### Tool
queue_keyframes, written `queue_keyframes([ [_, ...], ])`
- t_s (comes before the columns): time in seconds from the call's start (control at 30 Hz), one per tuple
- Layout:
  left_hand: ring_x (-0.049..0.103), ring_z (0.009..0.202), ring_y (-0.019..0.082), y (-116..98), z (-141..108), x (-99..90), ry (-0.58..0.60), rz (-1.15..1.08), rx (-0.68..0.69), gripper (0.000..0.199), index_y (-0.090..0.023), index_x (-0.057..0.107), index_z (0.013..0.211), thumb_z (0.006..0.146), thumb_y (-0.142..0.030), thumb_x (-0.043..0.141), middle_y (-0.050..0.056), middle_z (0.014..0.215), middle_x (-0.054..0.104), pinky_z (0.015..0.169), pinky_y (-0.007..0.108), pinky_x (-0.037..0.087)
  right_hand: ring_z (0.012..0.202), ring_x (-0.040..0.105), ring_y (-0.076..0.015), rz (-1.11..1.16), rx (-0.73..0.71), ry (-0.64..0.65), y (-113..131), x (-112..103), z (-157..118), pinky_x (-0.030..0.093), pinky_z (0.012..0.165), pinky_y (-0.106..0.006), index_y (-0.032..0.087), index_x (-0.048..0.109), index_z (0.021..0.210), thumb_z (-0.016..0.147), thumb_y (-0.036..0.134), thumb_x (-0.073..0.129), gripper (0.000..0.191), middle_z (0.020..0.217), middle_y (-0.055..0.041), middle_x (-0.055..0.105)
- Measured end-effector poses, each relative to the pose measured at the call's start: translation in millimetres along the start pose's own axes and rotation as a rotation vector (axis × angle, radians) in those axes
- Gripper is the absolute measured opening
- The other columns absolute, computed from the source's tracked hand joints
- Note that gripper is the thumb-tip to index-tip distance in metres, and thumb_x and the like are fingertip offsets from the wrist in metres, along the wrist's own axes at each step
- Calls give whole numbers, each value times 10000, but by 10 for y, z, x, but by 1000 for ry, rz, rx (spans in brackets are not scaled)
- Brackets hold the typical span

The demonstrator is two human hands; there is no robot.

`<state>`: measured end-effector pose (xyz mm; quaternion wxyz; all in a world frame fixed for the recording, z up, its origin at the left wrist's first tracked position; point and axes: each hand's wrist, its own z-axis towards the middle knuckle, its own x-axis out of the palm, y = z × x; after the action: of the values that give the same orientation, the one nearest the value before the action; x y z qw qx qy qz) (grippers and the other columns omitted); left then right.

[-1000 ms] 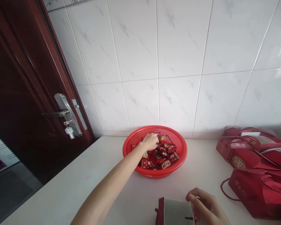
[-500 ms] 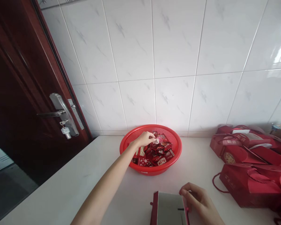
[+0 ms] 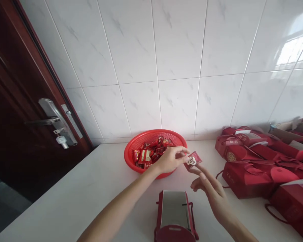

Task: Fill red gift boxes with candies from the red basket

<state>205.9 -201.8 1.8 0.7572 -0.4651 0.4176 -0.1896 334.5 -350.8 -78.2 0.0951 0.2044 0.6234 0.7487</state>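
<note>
Your left hand (image 3: 172, 160) is out of the red basket (image 3: 127, 157), pinching a wrapped packet (image 3: 192, 160) just right of it. Your right hand (image 3: 214, 192) came off the box (image 3: 173, 209) in front of the basket: fingers loose beside the packet, contact unclear. Packet's out, box unheld.

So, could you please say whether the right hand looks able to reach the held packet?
Likely yes: the left hand holds the packet by one edge, leaving the side toward the right hand free.
</note>
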Motion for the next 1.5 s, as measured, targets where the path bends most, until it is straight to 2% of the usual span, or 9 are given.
queue_keyframes([
  [0.13,727,908,193,4,-35,122,93,-29,-35,233,-151,695,1102,894,-258,695,67,956,780,872,315,543,663,605,-200,107,44,-34,-46,-30,6,503,699,-350,186,649,1320,821,682,703,705,648,-18,667],
  [0.33,715,975,196,-32,-55,22,219,103,2,220,-174,735,1060,888,-311,718,57,1001,786,901,303,521,635,583,-171,236,83,6,-100,-39,13,491,690,-335,194,733,922,796,605,775,432,700,-26,672],
  [0.47,700,1060,211,19,69,-280,128,222,31,237,-180,760,1071,920,-335,663,67,1118,779,948,303,515,613,584,-172,274,142,-20,-73,-23,1,485,675,-335,193,687,777,737,604,823,434,684,-22,662],
  [0.57,710,996,210,143,244,-603,40,391,-76,287,-176,753,1086,953,-345,562,68,1103,779,896,299,532,596,584,-161,321,187,-1,-70,-5,-1,473,637,-320,189,690,775,715,607,838,448,726,-24,677],
  [0.73,701,952,203,399,487,-952,126,694,-273,250,-184,766,980,908,-307,560,39,1051,779,808,252,503,579,588,-145,363,249,16,-103,17,-12,475,637,-312,183,695,779,692,592,861,451,768,-26,703],
  [0.87,701,919,228,545,616,-932,244,765,-331,295,-205,770,881,862,-472,644,43,975,779,751,263,491,569,606,-161,346,269,6,-126,18,-21,480,642,-327,187,682,785,681,592,864,456,749,-22,703],
  [0.97,702,977,261,604,696,-840,307,811,-358,349,-224,773,963,798,-525,708,65,1038,781,794,289,503,568,616,-172,328,274,0,-133,11,-17,483,637,-335,192,672,795,672,593,866,461,753,-28,715],
  [1.3,673,1171,293,591,630,-750,420,844,-417,753,-329,603,1408,674,-326,773,66,1402,665,838,293,542,548,629,-156,355,320,-34,-132,-11,-7,491,639,-323,191,684,823,629,554,901,465,779,-30,742],
  [1.5,716,1021,283,541,595,-736,440,854,-453,454,-273,750,1165,721,-365,721,62,1197,759,759,288,543,548,635,-158,354,336,-45,-141,-16,-16,493,646,-327,194,682,862,618,550,905,486,812,-33,754],
])
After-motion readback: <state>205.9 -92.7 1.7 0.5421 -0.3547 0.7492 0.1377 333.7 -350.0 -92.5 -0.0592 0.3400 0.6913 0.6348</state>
